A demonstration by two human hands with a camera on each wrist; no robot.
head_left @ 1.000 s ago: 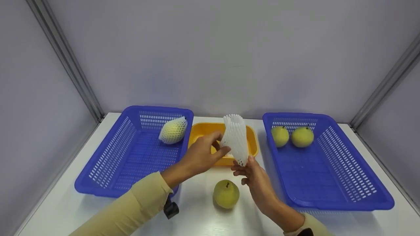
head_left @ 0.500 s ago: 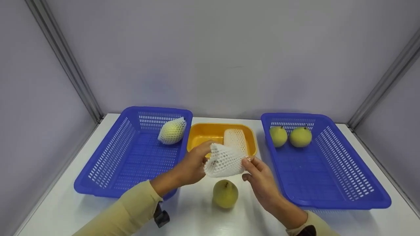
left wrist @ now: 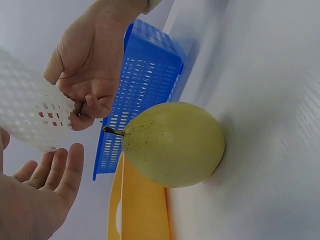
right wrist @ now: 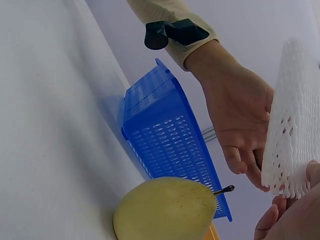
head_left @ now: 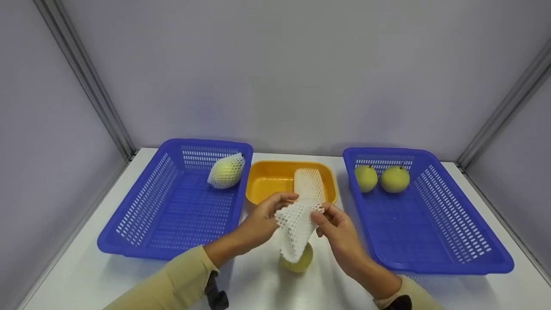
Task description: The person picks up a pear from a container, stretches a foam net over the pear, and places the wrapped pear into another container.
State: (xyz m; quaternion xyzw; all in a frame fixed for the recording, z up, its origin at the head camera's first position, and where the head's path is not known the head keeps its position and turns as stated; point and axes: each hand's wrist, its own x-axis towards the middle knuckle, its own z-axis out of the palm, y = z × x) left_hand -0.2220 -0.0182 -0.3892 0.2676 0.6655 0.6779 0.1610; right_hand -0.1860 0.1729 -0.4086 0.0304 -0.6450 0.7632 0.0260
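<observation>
A white foam net sleeve (head_left: 297, 228) hangs between my hands above the table, its lower end in front of a pear (left wrist: 175, 145). My right hand (head_left: 342, 241) pinches its upper edge between thumb and fingers. Close by on the other side, my left hand (head_left: 258, 224) has its fingers extended at the sleeve; in the left wrist view its fingertips (left wrist: 75, 152) meet the edge. The pear stands on the table with its stem up, partly hidden by the sleeve in the head view.
An orange tray (head_left: 269, 185) behind the hands holds another foam sleeve (head_left: 309, 181). The left blue basket (head_left: 172, 206) contains one sleeved pear (head_left: 227, 172). Two bare pears (head_left: 394, 179) sit in the right blue basket (head_left: 422, 224). Walls enclose the table.
The sleeve has come out from over the orange tray toward me and swung so one end points down over the pear. The left hand's fingers have spread from the sleeve since half a second ago.
</observation>
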